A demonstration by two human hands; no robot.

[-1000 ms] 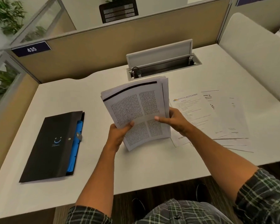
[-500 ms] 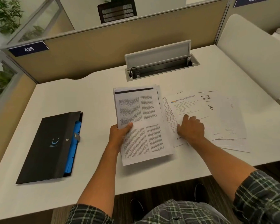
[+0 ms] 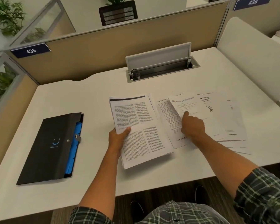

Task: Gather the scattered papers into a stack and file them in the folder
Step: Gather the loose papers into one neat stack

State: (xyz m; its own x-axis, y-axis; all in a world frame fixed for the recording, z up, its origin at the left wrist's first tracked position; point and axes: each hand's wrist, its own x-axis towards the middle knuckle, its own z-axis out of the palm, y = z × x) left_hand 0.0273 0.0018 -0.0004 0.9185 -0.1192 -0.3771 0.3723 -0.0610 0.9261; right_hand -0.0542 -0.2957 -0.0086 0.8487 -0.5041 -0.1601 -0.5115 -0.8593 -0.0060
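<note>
My left hand grips a stack of printed papers by its left edge, thumb on top, with the stack low over the white desk. Right of it several loose sheets lie fanned and overlapping on the desk. On these sheets rests my right hand, its fingers mostly curled and the index finger pressing on a page with a coloured letterhead. It holds nothing that I can see. A black folder lies shut at the left, blue inner pockets showing along its right side.
An open cable hatch with a raised lid sits at the back centre of the desk. Tan partition panels close off the back and left. A white rounded divider stands at the right.
The stack came down from upright to nearly flat, now held by my left hand alone. My right hand let go of it and moved right onto the loose sheets.
</note>
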